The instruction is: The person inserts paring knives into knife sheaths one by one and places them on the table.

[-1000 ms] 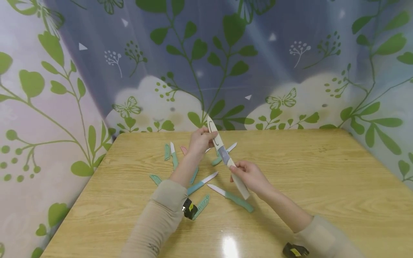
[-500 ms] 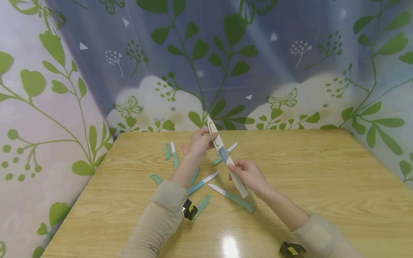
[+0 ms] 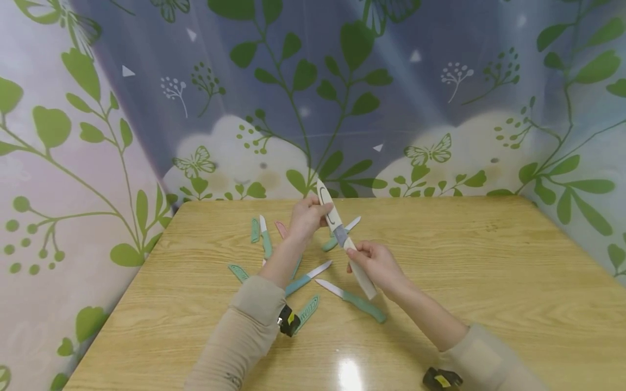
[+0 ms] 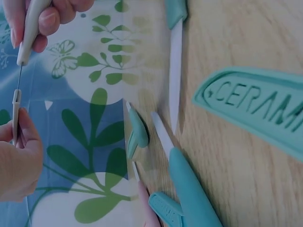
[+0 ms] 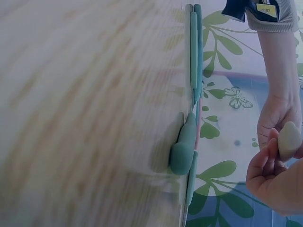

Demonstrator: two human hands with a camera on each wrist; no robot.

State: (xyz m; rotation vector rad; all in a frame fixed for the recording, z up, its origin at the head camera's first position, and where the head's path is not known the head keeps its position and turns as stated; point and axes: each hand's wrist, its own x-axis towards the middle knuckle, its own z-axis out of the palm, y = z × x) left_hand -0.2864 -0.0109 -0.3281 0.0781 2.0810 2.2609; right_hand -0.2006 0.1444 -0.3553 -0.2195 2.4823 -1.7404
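Above the table, a white-handled knife slants across the head view, its tip end in a white sheath point(image 3: 327, 202). My left hand point(image 3: 307, 218) pinches the sheath between thumb and fingers. My right hand point(image 3: 379, 267) grips the white handle point(image 3: 363, 276), thumb on top. A short stretch of bare blade point(image 3: 340, 235) shows between sheath and handle. Seen edge-on in the left wrist view, the blade point(image 4: 20, 75) is thin and lines up with the sheath's mouth. In the right wrist view, the rounded handle end point(image 5: 289, 140) points toward the camera and hides most of the knife.
Below the hands lie a green knife point(image 3: 363, 307), a blue knife point(image 3: 299, 284) and other bare-bladed knives. Green sheaths point(image 3: 307, 314) and a pink piece point(image 3: 281, 228) lie among them on the wooden table point(image 3: 464, 260). A patterned curtain point(image 3: 313, 98) hangs behind.
Sheath and handle have drawn slightly closer, so a little less bare blade shows. Both hands keep their hold. The knives on the table stay put.
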